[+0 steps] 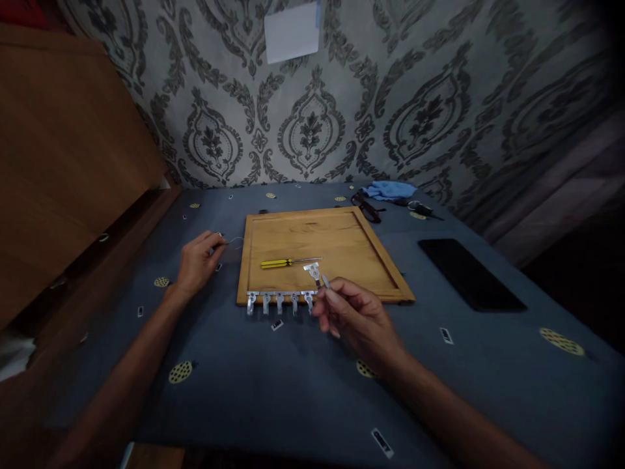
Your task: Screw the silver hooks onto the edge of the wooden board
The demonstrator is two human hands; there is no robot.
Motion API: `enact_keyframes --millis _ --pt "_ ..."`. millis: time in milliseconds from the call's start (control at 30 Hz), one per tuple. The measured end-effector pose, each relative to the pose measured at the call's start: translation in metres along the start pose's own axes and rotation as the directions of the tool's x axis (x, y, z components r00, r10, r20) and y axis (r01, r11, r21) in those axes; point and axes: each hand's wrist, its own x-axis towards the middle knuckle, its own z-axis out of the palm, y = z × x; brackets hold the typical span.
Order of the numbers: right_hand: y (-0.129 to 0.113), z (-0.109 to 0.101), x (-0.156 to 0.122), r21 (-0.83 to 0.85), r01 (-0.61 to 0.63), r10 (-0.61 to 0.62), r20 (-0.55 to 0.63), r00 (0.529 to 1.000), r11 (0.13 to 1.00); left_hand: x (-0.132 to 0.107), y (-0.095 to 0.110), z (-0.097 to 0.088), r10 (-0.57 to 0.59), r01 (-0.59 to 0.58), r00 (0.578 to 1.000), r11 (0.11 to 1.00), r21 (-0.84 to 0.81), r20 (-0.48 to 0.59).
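Observation:
My right hand (pixel 359 319) is closed, its thumb and fingers pinching a small T-shaped silver metal piece (pixel 312 271) above the front edge of a wooden board (pixel 332 236). Along that front edge sits a row of several similar silver metal pieces (pixel 280 302), the rightmost partly hidden by my right hand. Left of the board, the fingers of my left hand (pixel 198 260) are pinched together. A thin, pale wire or thread (pixel 235 240) runs from their tips toward the board's left side. On the board lies a screwdriver (pixel 278 263) with a yellow and black handle.
A black phone or tablet (pixel 466 273) lies to the right on the dark blue patterned tablecloth (pixel 234 391). Dark glasses (pixel 367 207) and a blue cloth (pixel 389 189) are behind the board's right corner. A wooden cabinet (pixel 73 150) stands at the left, and a patterned wall closes off the back.

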Motion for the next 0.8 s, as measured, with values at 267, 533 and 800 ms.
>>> enact_keyframes --millis 267,533,800 --pt "0.000 0.001 0.000 -0.030 0.055 -0.056 -0.038 0.998 0.998 -0.015 0.081 -0.012 0.476 -0.508 0.821 0.861 -0.023 -0.316" --pt "-0.002 0.006 -0.001 -0.128 0.142 -0.159 -0.135 0.978 0.982 -0.027 0.121 -0.019 0.625 -0.669 0.717 0.741 -0.053 -0.308" --pt "-0.005 0.005 -0.007 -0.426 0.266 -0.371 -0.183 0.910 0.865 -0.036 0.125 -0.011 0.374 -0.433 0.901 0.797 -0.422 -0.219"
